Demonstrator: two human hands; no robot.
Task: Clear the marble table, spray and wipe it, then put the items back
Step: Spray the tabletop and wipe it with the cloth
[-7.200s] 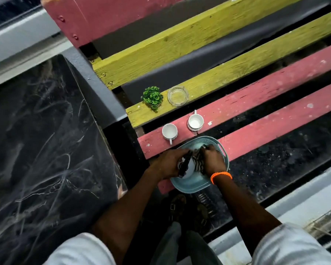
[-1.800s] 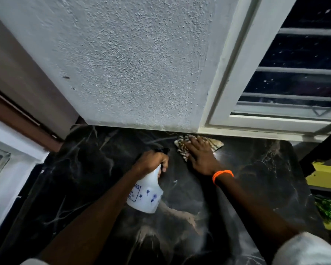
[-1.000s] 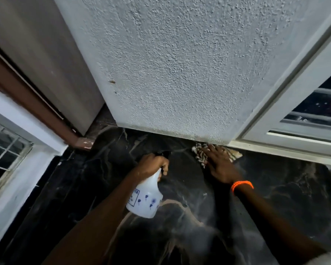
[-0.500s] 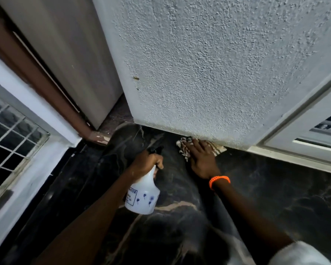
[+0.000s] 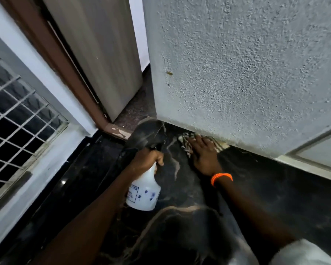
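The black marble table (image 5: 275, 197) with pale veins fills the lower half of the view. My left hand (image 5: 146, 159) grips the neck of a white spray bottle (image 5: 143, 194) with blue flower prints, held just above the marble. My right hand (image 5: 203, 155), with an orange bracelet at the wrist, lies flat on a striped cloth (image 5: 185, 140) and presses it onto the marble at the foot of the wall. Most of the cloth is hidden under the hand.
A rough white wall (image 5: 237, 73) rises straight from the table's far edge. A brown door frame (image 5: 65, 73) and a grey door stand at the back left. A barred window (image 5: 17, 115) is at the left, and a white window frame (image 5: 313, 150) at the right.
My right hand has slid the cloth leftward along the wall's base, toward the table's far left corner. My left hand with the bottle has kept beside it. The view has turned left.
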